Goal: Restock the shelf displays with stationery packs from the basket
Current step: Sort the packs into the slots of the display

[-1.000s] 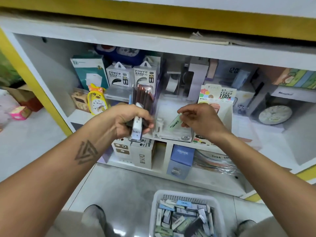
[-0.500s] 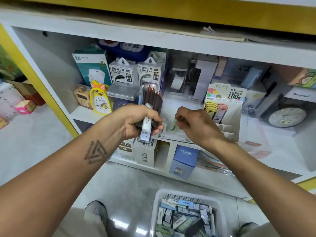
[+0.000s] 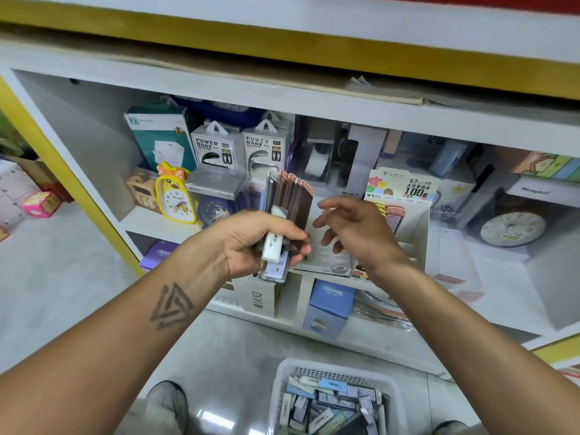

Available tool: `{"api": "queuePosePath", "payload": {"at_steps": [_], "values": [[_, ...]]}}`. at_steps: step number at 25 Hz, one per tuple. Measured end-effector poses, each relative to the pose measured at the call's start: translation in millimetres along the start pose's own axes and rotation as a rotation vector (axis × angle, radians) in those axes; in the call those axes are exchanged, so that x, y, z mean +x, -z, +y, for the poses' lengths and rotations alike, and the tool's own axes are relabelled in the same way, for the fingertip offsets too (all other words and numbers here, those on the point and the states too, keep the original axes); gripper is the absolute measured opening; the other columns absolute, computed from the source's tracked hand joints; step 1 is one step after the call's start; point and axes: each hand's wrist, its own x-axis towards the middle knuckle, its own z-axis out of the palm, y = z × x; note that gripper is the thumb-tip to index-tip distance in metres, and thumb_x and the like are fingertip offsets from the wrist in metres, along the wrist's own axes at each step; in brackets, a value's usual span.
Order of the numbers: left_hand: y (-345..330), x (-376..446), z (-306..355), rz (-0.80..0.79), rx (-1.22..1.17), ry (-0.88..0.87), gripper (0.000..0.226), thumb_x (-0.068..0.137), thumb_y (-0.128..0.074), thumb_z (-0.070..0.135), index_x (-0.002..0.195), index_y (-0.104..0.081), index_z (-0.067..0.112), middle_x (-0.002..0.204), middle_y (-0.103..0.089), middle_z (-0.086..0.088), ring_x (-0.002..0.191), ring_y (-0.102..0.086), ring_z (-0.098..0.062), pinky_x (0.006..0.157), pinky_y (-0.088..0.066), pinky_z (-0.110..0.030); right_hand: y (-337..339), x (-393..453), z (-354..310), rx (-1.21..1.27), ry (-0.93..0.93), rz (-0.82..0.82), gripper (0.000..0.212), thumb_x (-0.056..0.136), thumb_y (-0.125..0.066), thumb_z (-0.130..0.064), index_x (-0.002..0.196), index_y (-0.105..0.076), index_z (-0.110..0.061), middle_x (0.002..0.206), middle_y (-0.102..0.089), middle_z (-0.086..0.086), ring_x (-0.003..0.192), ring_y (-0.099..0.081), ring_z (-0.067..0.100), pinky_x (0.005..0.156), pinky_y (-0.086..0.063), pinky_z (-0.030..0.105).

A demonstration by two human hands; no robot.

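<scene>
So a whole bundle of packs [image 3: 290, 211] is gripped in the left hand [image 3: 251, 243], fingers and thumb curled round the lower end so the tops fan out above the fist. It's probably held like that as a ready supply, so single packs can be peeled off without a trip down to the basket each time. The packs look like slim flat sleeves, mostly brown with pinkish tops, and a chunkier white one [image 3: 273, 238] is clamped at the front. A glossy, plastic-wrapped look is given off, though the print can't be read.

The right hand [image 3: 354, 233] is held just beside the bundle with nothing in it, fingers loosely spread and half bent toward the fanned tops. A fresh pick from the bundle is likely being set up, but that's a guess.

Behind both hands, at the front edge of the shelf [image 3: 150, 219], a cardboard display stand [image 3: 405, 189] with stepped compartments is parked; a few pastel packs are seen slotted in its upper tier. That's judged to be the slot being filled.

The basket [image 3: 332, 372] is left on the floor right below the shelf edge, between the feet. It's white perforated plastic, and it's still loaded with a jumble of small flat packs, so plenty of restocking seems to be left.
</scene>
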Motion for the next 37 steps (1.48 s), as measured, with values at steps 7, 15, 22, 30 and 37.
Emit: {"api": "queuePosePath", "payload": {"at_steps": [7, 15, 22, 30, 37], "values": [[-40, 12, -12, -0.043, 0.14, -0.012, 0.023, 0.063, -0.082, -0.001, 0.085, -0.076, 0.002, 0.083, -0.073, -0.023, 0.071, -0.072, -0.031, 0.062, -0.06, -0.035, 22, -4, -10, 0.161, -0.146, 0.085, 0.036, 0.083, -0.08, -0.03, 0.106, -0.061, -0.01, 0.084, -0.075, 0.015, 0.066, -0.07, 0.024, 0.056, -0.057, 0.033], [-62, 21, -15, -0.089, 0.012, -0.017, 0.029, 0.061, -0.083, 0.006, 0.09, -0.078, 0.005, 0.091, -0.075, -0.018, 0.074, -0.072, -0.029, 0.077, -0.059, -0.042, 67, -10, -5, 0.444, -0.158, -0.04, 0.016, 0.092, -0.07, -0.01, 0.102, -0.069, 0.003, 0.076, -0.07, 0.011, 0.06, -0.061, 0.019, 0.055, -0.053, 0.026], [-70, 28, -15, -0.003, -0.047, -0.043, 0.039, 0.061, -0.081, 0.009, 0.096, -0.069, -0.004, 0.098, -0.071, -0.031, 0.082, -0.074, -0.039, 0.068, -0.062, -0.045, 108, -9, -5, 0.152, 0.066, 0.281, 0.019, 0.087, -0.064, 0.003, 0.095, -0.071, -0.013, 0.088, -0.073, 0.006, 0.069, -0.074, 0.02, 0.06, -0.058, 0.031], [-72, 33, -9, -0.08, -0.041, 0.003, 0.039, 0.067, -0.076, 0.007, 0.103, -0.065, -0.005, 0.102, -0.071, -0.031, 0.086, -0.073, -0.04, 0.064, -0.062, -0.038, 120, -5, 26, -0.511, 0.438, 0.355, 0.012, 0.087, -0.073, -0.014, 0.096, -0.07, -0.022, 0.082, -0.072, -0.011, 0.073, -0.067, 0.006, 0.073, -0.058, 0.032], [-81, 34, -14, -0.164, -0.051, 0.026, 0.03, 0.07, -0.073, 0.005, 0.098, -0.067, -0.004, 0.103, -0.071, -0.03, 0.09, -0.072, -0.042, 0.063, -0.061, -0.035, 111, -4, 41, -0.749, 0.457, 0.28, 0.017, 0.091, -0.064, -0.005, 0.106, -0.063, -0.013, 0.092, -0.073, 0.008, 0.078, -0.067, 0.029, 0.067, -0.055, 0.039]]}}
